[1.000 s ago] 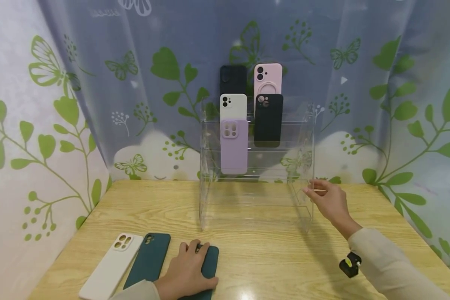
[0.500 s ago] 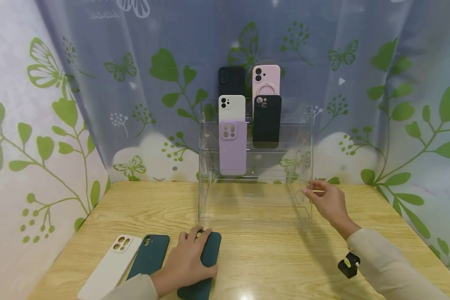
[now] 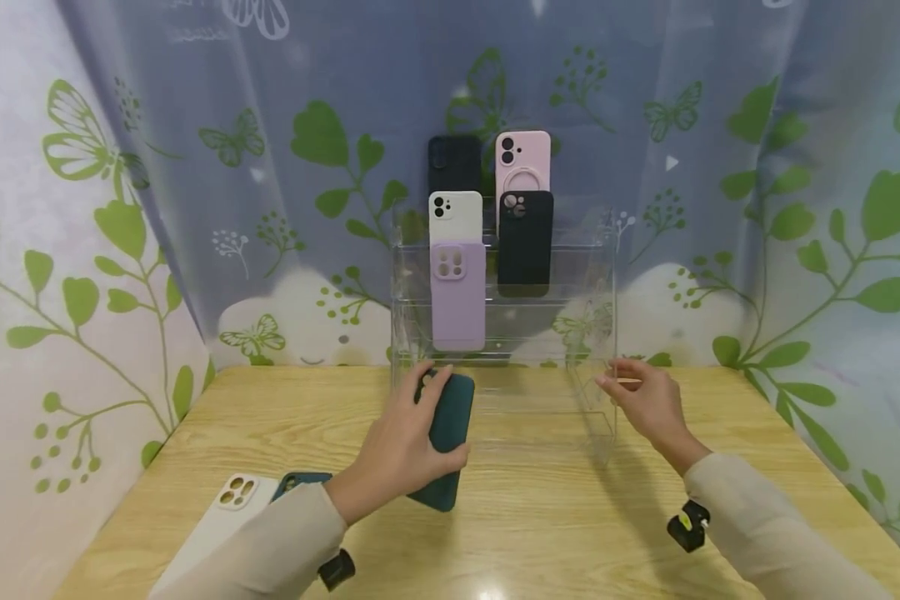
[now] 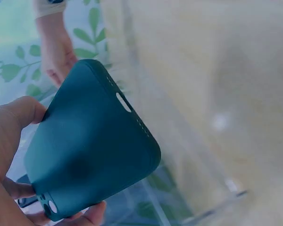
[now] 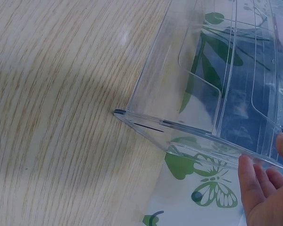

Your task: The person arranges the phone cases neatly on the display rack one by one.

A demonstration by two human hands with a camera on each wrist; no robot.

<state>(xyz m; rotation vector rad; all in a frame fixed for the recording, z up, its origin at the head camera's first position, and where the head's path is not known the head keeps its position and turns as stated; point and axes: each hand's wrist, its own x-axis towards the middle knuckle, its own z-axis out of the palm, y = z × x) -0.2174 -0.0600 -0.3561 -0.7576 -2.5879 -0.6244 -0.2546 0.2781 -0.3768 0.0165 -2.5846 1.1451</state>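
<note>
A dark teal phone case (image 3: 452, 417) is held in my left hand (image 3: 397, 446), thumb on one long edge and fingers around the camera-hole end. It is raised and tilted in front of the stand's lower tiers. The left wrist view shows its plain back and the end with the port slot. My right hand (image 3: 651, 407) pinches the right side panel of the clear tiered display stand (image 3: 547, 321). In the right wrist view, the thumb and fingers (image 5: 251, 181) lie on either side of that panel.
On the stand are a lilac case (image 3: 459, 304), white case (image 3: 456, 218), pink case (image 3: 523, 158) and two black cases, one at front (image 3: 526, 242), one behind (image 3: 453, 162). A white case (image 3: 206, 529) and another teal case (image 3: 311, 479), mostly hidden by my sleeve, lie on the table.
My left hand has lifted the teal case off the table and carried it forward to the stand. The right hand keeps its grip on the side panel.
</note>
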